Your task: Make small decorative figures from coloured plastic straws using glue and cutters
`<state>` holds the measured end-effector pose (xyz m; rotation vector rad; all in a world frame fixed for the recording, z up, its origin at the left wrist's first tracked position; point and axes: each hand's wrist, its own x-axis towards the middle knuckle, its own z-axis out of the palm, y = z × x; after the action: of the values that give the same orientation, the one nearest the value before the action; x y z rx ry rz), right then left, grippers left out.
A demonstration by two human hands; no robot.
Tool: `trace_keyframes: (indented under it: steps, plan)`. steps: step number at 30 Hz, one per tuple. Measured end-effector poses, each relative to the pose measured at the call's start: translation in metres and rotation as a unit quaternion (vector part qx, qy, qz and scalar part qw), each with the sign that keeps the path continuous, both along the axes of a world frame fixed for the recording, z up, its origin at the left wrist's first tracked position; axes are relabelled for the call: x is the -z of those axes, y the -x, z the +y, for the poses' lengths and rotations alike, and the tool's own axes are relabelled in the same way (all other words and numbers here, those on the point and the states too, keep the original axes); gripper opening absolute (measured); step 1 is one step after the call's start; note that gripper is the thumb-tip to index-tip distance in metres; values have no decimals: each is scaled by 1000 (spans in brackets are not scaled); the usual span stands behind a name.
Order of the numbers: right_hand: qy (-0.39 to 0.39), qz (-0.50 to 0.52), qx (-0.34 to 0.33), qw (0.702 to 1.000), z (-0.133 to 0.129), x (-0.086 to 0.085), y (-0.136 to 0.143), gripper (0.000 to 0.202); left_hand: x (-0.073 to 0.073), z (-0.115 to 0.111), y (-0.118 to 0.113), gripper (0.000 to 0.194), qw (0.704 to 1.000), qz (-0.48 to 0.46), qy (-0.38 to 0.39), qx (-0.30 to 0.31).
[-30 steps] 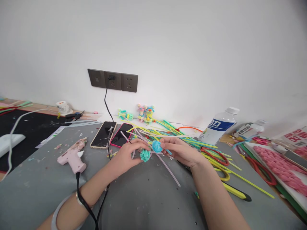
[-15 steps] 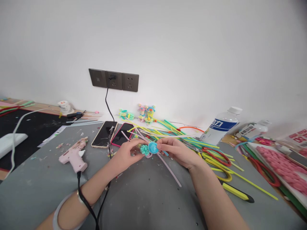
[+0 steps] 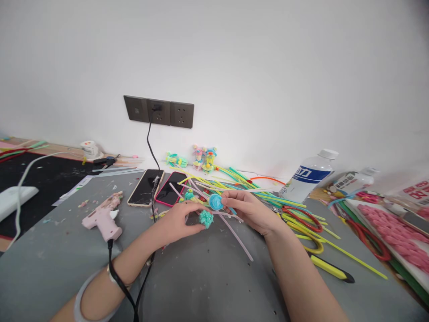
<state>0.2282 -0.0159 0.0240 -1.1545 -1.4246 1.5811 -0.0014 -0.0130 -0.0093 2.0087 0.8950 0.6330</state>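
Between the thumb and fingers of my left hand (image 3: 181,221) is a small teal ball of crinkled, fuzzy loops (image 3: 206,219). My right hand (image 3: 250,210) pinches a light-blue coiled pipe-cleaner disc (image 3: 216,202), its short blue tail pointing down to the right. The disc and the ball are close together but apart. Just behind my left fingers lies a small teal-and-yellow piece (image 3: 189,196), partly covered by the hand. A pale lilac pipe cleaner (image 3: 237,240) lies on the grey table under my right hand.
Loose pipe cleaners (image 3: 268,197) spread behind my hands. A pink glue gun (image 3: 105,217) lies left, its cord passing my left forearm. Two phones (image 3: 146,188), scissors (image 3: 306,219), a yellow cutter (image 3: 330,268) and a bottle (image 3: 306,176) surround the work. Small pipe-cleaner figures (image 3: 204,158) stand by the wall.
My hands have moved slightly apart. The teal ball has shifted down and right, the blue disc has turned its face and risen a little, and the piece behind my left fingers has come into view.
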Motion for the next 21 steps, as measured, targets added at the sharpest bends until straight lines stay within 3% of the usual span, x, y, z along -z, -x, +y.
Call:
trace_keyframes:
  steps: [4, 7, 12, 16, 21]
  plan:
    - [-10, 5, 9, 1000, -1, 1, 3, 32, 6, 1, 3, 40, 996, 77, -26, 25]
    - [-36, 5, 11, 999, 0, 4, 5, 28, 6, 1, 4, 45, 996, 80, -17, 31]
    - [-74, -10, 17, 997, -1, 5, 8, 27, -4, 3, 4, 55, 999, -16, 29, -19]
    - [-106, -9, 18, 994, -4, 3, 15, 27, -12, 2, 2, 39, 986, -126, 54, -95]
    - [-174, -78, 22, 981, -8, 4, 28, 23, -12, 0, -1, 24, 971, -179, 72, -140]
